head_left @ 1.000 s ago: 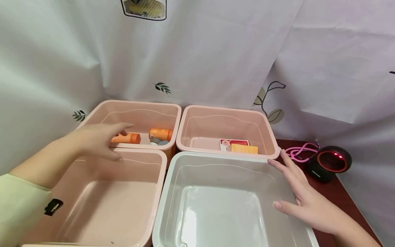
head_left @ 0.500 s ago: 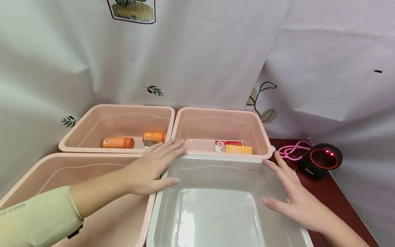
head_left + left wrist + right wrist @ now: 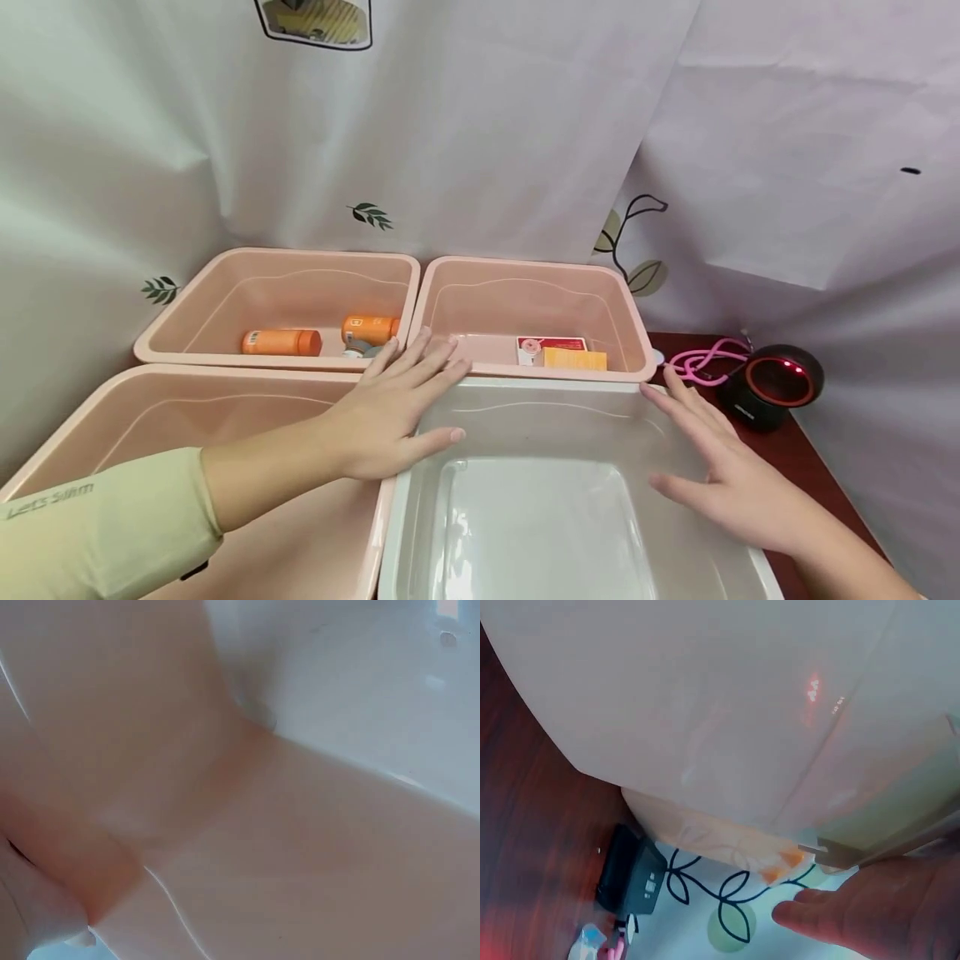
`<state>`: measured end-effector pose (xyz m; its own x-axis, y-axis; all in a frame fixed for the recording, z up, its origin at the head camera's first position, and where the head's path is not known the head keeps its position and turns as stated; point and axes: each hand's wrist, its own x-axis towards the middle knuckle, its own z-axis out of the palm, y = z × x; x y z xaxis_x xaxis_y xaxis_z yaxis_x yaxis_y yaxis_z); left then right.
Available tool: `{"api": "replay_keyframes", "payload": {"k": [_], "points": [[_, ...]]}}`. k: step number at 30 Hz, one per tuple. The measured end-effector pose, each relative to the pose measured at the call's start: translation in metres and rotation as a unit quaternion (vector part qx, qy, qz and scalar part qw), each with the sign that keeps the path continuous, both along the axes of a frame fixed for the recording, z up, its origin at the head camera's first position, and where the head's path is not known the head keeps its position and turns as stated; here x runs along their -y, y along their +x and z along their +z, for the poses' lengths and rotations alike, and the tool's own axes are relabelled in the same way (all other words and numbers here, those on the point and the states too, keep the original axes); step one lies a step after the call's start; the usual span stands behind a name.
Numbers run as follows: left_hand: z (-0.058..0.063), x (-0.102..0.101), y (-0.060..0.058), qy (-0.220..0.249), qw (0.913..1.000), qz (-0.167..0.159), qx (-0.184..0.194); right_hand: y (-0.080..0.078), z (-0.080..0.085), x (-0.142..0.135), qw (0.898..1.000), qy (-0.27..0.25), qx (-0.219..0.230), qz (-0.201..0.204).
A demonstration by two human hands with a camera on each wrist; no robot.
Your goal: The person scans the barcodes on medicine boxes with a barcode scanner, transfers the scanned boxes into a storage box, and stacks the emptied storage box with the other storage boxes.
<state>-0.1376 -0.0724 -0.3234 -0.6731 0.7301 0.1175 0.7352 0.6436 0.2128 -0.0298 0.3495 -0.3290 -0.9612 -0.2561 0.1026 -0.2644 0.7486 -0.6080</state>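
Note:
My left hand (image 3: pixel 390 417) lies with its fingers spread over the meeting rims of the front pink bin (image 3: pixel 378 533) and the grey bin (image 3: pixel 540 396). Its fingertips reach the edges of the two back bins, and its thumb points into the grey bin. At the grey bin's far right corner, my right hand (image 3: pixel 720 467) has straight fingers along the rim and its thumb over the inside. Neither hand holds anything. The left wrist view shows mostly bin walls, with a bit of hand low at the left. Fingers of the right hand (image 3: pixel 870 907) show beside the rim in the right wrist view.
The back left pink bin (image 3: pixel 225 360) holds orange bottles (image 3: pixel 281 342) and a grey-capped item. In the back right pink bin (image 3: pixel 525 267) are a red-and-white box (image 3: pixel 555 343) and a yellow box (image 3: pixel 574 360). A black device (image 3: pixel 761 400) with a pink cable (image 3: pixel 697 362) stands at right.
My left hand has come from above the back left bin to the rims between the bins. The grey bin and front pink bin have shifted slightly right. The right hand stays at the corner.

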Motion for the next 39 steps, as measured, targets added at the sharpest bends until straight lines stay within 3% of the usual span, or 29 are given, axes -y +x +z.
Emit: {"api": "replay_keyframes", "payload": {"k": [10, 17, 22, 27, 33, 39], "points": [[0.005, -0.011, -0.003, -0.034, 0.9985, -0.001, 0.042, 0.0, 0.007, -0.026, 0.992, 0.054, -0.003, 0.112], [0.007, -0.02, -0.003, -0.049, 0.9971, 0.011, 0.058, -0.004, 0.008, -0.036, 0.986, 0.112, -0.03, 0.12], [0.019, -0.028, -0.011, -0.028, 0.9984, -0.016, 0.047, -0.006, 0.024, -0.048, 0.985, 0.102, -0.046, 0.131], [0.052, -0.043, -0.026, -0.03, 0.9988, -0.013, 0.037, -0.004, 0.054, -0.061, 0.98, 0.097, -0.082, 0.15], [0.108, -0.053, -0.029, -0.087, 0.9957, 0.03, 0.012, -0.009, 0.088, -0.068, 0.969, 0.086, -0.142, 0.181], [0.161, -0.054, -0.025, -0.159, 0.9852, 0.061, 0.017, -0.007, 0.113, -0.075, 0.973, 0.08, -0.174, 0.127]]}}
